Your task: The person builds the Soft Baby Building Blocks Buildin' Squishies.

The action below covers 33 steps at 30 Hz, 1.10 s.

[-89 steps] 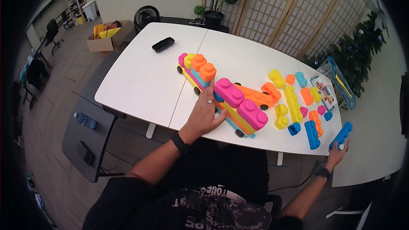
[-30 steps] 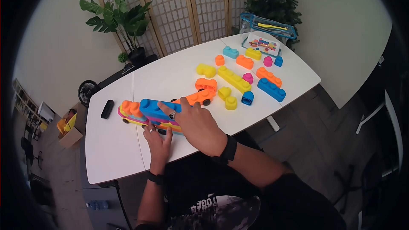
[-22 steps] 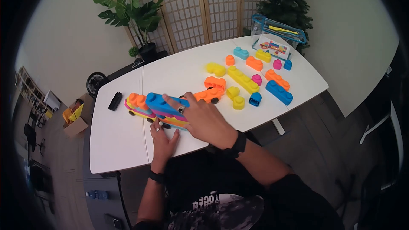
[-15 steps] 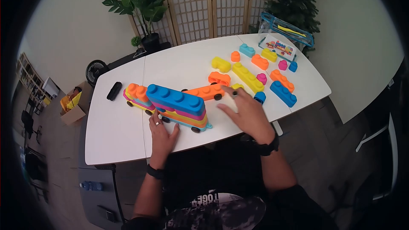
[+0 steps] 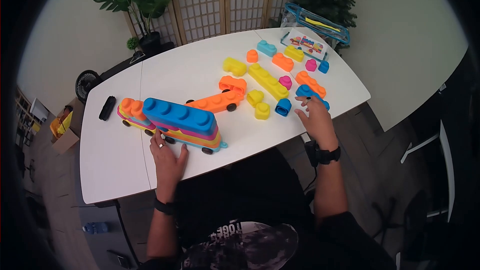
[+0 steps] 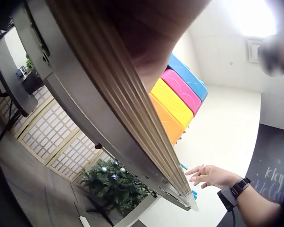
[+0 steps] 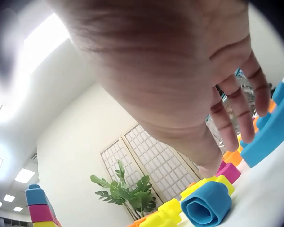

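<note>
A toy wagon stack stands on the white table, layered in teal, orange, yellow and pink bricks with a long blue brick (image 5: 180,115) on top. My left hand (image 5: 168,162) rests at the near side of this wagon, fingertips at its left end by the wheels. In front of the wagon is a smaller car with orange bricks (image 5: 132,106). Over to the right, my right hand (image 5: 320,125) reaches over another long blue brick (image 5: 304,90), partly hidden by it. The right wrist view shows extended fingers (image 7: 232,113) close beside that blue brick (image 7: 270,135).
An orange wheeled base (image 5: 215,102) lies behind the wagon. Several loose bricks spread over the right half, among them a long yellow brick (image 5: 268,81) and a small blue brick (image 5: 283,107). A clear bag (image 5: 315,25) stands at the back right, a black case (image 5: 107,108) at the left.
My right hand brought a long blue brick from the right, set it on the pink bricks, let go, and moved back right to the other blue brick. The left hand stayed by the wagon.
</note>
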Each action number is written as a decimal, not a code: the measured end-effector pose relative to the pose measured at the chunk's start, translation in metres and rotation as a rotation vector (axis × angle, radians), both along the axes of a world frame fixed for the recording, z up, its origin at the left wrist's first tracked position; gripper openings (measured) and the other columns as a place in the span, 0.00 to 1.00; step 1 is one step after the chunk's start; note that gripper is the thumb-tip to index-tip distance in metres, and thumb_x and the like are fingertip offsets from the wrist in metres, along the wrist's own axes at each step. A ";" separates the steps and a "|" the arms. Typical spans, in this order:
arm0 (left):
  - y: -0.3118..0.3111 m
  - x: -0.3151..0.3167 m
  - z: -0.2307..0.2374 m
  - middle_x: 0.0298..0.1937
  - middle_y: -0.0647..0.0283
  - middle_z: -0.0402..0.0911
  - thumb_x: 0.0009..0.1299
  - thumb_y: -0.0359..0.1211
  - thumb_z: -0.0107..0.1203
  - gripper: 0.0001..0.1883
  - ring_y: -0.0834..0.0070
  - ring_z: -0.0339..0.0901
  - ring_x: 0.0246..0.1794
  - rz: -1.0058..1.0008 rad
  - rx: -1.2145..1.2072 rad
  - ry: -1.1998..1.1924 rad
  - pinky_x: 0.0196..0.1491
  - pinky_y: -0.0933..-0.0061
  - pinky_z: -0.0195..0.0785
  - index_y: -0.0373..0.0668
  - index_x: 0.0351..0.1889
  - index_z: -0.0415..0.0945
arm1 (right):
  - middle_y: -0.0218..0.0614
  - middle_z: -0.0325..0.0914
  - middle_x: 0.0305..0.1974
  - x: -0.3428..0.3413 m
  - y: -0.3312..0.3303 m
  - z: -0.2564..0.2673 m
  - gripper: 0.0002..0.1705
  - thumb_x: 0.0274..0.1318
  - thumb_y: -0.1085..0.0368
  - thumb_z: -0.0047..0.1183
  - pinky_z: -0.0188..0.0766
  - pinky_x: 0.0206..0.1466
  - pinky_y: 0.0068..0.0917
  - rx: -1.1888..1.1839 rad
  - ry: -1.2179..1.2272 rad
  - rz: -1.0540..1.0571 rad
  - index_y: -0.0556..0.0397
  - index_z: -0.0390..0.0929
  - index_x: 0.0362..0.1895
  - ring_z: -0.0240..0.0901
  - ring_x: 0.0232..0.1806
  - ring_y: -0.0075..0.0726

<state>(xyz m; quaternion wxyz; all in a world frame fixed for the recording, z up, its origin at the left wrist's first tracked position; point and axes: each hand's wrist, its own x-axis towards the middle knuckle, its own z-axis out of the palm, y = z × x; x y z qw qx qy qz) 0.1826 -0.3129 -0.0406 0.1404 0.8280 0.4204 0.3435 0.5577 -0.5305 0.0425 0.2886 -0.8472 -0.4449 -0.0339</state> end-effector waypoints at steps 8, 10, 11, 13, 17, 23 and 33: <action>0.004 -0.001 -0.003 0.73 0.31 0.65 0.71 0.37 0.70 0.49 0.38 0.64 0.73 0.004 -0.002 0.023 0.77 0.45 0.61 0.20 0.81 0.53 | 0.43 0.84 0.49 -0.033 0.060 -0.001 0.19 0.64 0.61 0.69 0.79 0.53 0.48 -0.065 -0.231 0.189 0.56 0.89 0.56 0.81 0.56 0.52; 0.004 -0.001 -0.004 0.73 0.30 0.65 0.71 0.38 0.70 0.49 0.38 0.64 0.73 0.000 0.004 0.030 0.76 0.45 0.61 0.20 0.81 0.53 | 0.43 0.84 0.50 -0.033 0.072 0.009 0.20 0.64 0.61 0.70 0.80 0.54 0.48 -0.062 -0.234 0.162 0.56 0.89 0.57 0.82 0.56 0.52; 0.003 -0.002 -0.004 0.73 0.30 0.65 0.71 0.38 0.70 0.49 0.38 0.64 0.73 0.003 0.011 0.038 0.76 0.45 0.61 0.20 0.81 0.53 | 0.43 0.85 0.51 -0.033 0.078 0.014 0.21 0.64 0.61 0.70 0.80 0.54 0.48 -0.062 -0.235 0.148 0.56 0.89 0.58 0.82 0.55 0.52; 0.004 -0.001 -0.005 0.73 0.30 0.65 0.71 0.38 0.69 0.50 0.38 0.64 0.72 0.008 0.026 0.052 0.76 0.45 0.61 0.20 0.81 0.52 | 0.43 0.86 0.52 -0.025 0.093 0.024 0.22 0.63 0.59 0.71 0.81 0.56 0.48 -0.105 -0.252 0.149 0.52 0.88 0.60 0.83 0.54 0.53; 0.004 -0.001 -0.003 0.73 0.30 0.64 0.71 0.39 0.69 0.50 0.38 0.66 0.70 0.005 0.019 0.063 0.75 0.45 0.62 0.20 0.81 0.52 | 0.43 0.87 0.54 0.009 0.132 0.043 0.22 0.63 0.59 0.71 0.83 0.57 0.49 -0.095 -0.293 0.134 0.50 0.88 0.59 0.83 0.57 0.55; 0.002 -0.001 0.000 0.73 0.31 0.65 0.71 0.38 0.69 0.50 0.39 0.67 0.69 0.006 0.011 0.077 0.74 0.45 0.63 0.20 0.81 0.52 | 0.43 0.88 0.57 0.089 0.244 0.047 0.19 0.63 0.65 0.69 0.81 0.64 0.48 -0.169 -0.332 0.164 0.45 0.89 0.58 0.84 0.61 0.54; -0.002 -0.001 0.011 0.72 0.34 0.66 0.70 0.40 0.69 0.52 0.40 0.67 0.71 0.004 -0.048 0.027 0.75 0.47 0.63 0.23 0.83 0.50 | 0.51 0.90 0.44 0.170 0.333 -0.022 0.11 0.53 0.67 0.71 0.84 0.56 0.46 -0.258 -0.282 0.351 0.55 0.89 0.41 0.88 0.50 0.59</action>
